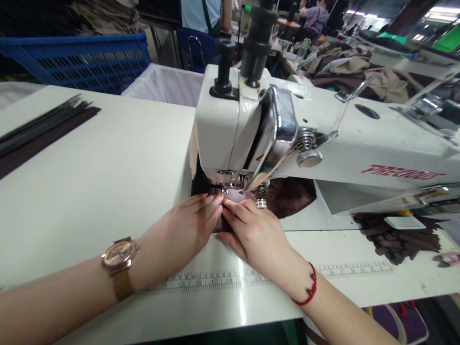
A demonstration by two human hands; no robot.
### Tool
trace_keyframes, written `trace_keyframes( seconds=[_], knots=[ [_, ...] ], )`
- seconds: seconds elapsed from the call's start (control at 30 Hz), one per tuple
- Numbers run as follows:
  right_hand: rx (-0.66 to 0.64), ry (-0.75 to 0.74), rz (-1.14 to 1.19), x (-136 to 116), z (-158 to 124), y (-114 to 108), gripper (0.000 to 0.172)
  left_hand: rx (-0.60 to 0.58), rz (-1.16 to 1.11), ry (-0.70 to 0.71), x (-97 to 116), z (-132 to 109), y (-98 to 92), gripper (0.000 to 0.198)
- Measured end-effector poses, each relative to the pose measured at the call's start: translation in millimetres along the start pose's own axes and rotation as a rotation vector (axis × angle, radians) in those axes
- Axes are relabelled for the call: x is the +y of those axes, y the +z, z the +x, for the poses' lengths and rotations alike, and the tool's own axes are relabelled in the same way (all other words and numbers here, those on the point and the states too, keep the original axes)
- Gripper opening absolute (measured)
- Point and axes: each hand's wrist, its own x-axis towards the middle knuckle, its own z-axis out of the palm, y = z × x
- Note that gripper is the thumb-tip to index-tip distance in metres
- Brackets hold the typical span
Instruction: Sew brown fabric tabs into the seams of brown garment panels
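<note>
A dark brown piece of fabric [293,196] lies under the head of a white sewing machine [223,124]. My left hand [189,225] rests flat on it, fingers stretched out toward the presser foot [224,189]. Beside it, my right hand [257,230] presses on the same fabric with its fingertips, the thumb spread toward me. The two hands' fingertips nearly meet just in front of the needle area, which is lit. Most of the fabric between the hands is hidden by my fingers.
Dark fabric strips [46,129] lie on the table's left. A blue basket [82,60] stands behind. At right are a pile of small brown pieces [398,239] and a small white dish [405,223]. A printed ruler [345,271] runs along the front. People sit farther back.
</note>
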Motion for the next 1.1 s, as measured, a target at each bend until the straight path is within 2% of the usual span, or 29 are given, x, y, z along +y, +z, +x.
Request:
trace_keyframes(
  seconds=[0.17,0.27,0.37,0.43,0.57,0.63,0.73,0.87,1.0,1.1],
  knots=[
    [0.013,0.022,0.02,-3,-3,2,0.045,0.08,-0.018,0.005,0,-1,4.2,0.04],
    [0.038,0.066,0.026,-9,-16,5,0.05,0.128,-0.043,-0.008,0,-4,5.8,0.04],
    [0.071,0.1,0.012,-15,-35,10,0.054,0.185,-0.164,-0.022,-8,-6,3.9,0.037],
    [0.075,0.096,0.005,-19,-46,14,0.056,0.225,-0.321,-0.122,-18,-6,0.1,0.031],
    [0.07,0.082,0.012,-22,-56,17,0.057,0.254,-0.654,-0.554,-34,3,-8.9,0.025],
    [0.075,0.078,0.018,-22,-55,17,0.056,0.258,-0.733,-0.632,-36,6,-12.3,0.027],
    [0.087,0.072,0.025,-21,-54,15,0.056,0.305,-0.659,-0.538,-29,4,-15.5,0.026],
    [0.094,0.075,0.023,-22,-54,15,0.055,0.323,-0.489,-0.28,-14,-8,-13.7,0.027],
    [0.093,0.079,0.038,-22,-55,15,0.056,0.326,-0.272,-0.037,-4,-17,-4.3,0.028],
    [0.078,0.087,0.041,-22,-54,14,0.059,0.313,-0.182,0.029,0,-20,3.1,0.029]
  ],
)
